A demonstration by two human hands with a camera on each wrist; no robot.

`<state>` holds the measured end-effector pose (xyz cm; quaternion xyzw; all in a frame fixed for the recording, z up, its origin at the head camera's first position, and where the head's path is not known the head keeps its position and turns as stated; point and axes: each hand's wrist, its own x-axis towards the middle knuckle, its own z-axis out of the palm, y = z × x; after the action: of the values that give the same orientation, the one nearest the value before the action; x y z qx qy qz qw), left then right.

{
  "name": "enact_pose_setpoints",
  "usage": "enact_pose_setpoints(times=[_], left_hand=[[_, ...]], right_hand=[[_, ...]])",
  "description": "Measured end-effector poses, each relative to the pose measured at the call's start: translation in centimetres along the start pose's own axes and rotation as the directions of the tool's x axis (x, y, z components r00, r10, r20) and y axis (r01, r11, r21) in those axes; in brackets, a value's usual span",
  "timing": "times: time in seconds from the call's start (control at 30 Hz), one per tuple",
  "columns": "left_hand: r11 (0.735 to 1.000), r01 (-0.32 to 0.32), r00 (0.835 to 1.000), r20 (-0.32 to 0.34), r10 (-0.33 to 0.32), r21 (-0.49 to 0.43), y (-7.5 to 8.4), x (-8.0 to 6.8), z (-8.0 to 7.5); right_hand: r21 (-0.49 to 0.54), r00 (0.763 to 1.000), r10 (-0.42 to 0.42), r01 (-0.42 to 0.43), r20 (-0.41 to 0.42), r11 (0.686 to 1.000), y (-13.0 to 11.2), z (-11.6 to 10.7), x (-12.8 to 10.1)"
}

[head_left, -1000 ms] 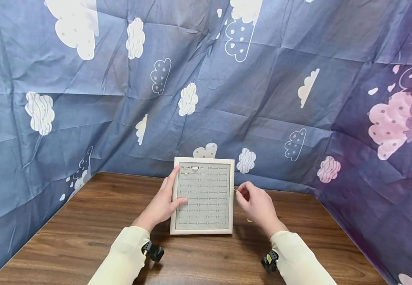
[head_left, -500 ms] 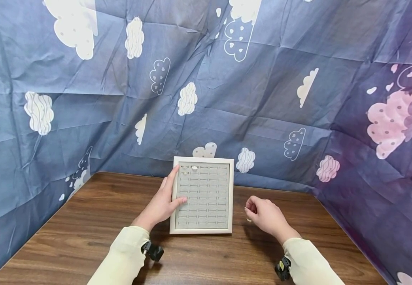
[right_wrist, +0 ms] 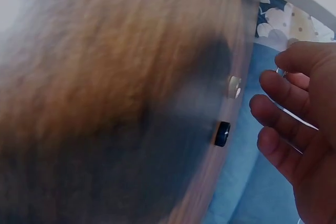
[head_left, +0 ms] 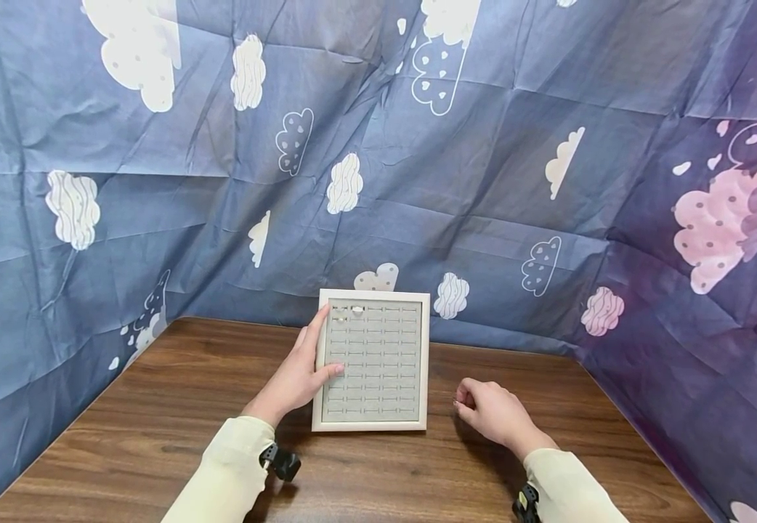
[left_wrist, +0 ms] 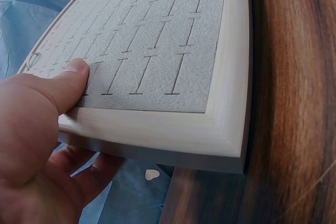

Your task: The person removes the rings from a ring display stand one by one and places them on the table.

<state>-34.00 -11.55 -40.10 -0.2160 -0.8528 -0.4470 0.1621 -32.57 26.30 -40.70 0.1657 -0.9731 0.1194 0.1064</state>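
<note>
My left hand (head_left: 293, 374) grips the left side of an upright ring display tray (head_left: 378, 426), which has a pale frame and slotted grey foam. The thumb lies on the foam, and fingers show behind the frame in the left wrist view. Near the foam's top left corner sit a white-topped ring (head_left: 357, 310) and a smaller ring (head_left: 342, 319). To the right of the tray, low over the table, my right hand (head_left: 496, 414) pinches a small silvery ring (right_wrist: 281, 71) between thumb and forefinger, mostly covered by them.
On the wooden table (head_left: 365, 479), a pale ring (right_wrist: 234, 87) and a black ring (right_wrist: 222, 134) lie near the right hand; that hand hides them in the head view. A blue cloud-patterned cloth (head_left: 470, 181) hangs behind and at the sides.
My right hand has drawn away from the tray's right edge, moving right and down toward the table. My left hand and the tray have stayed in place.
</note>
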Motion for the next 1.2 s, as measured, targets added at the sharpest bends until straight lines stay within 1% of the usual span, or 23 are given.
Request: enact_pose_setpoints(times=[0.27, 0.6, 0.93, 1.2], left_hand=[[1.000, -0.008, 1.000, -0.003, 0.008, 0.000, 0.0, 0.0, 0.0], [1.000, -0.001, 1.000, 0.001, 0.001, 0.001, -0.2, -0.1, 0.0], [1.000, -0.005, 1.000, 0.005, 0.005, -0.002, -0.3, 0.0, 0.0], [1.000, -0.020, 1.000, -0.003, 0.020, 0.006, -0.3, 0.0, 0.1]], right_hand=[[-0.006, 0.999, 0.016, -0.016, 0.029, 1.000, 0.5, 0.6, -0.6], [-0.009, 0.996, -0.001, 0.002, 0.092, 1.000, 0.8, 1.2, -0.9], [0.002, 0.995, -0.011, 0.011, 0.096, 1.000, 1.0, 1.2, -0.9], [0.003, 0.993, -0.005, 0.004, 0.120, 1.000, 1.1, 1.0, -0.8]])
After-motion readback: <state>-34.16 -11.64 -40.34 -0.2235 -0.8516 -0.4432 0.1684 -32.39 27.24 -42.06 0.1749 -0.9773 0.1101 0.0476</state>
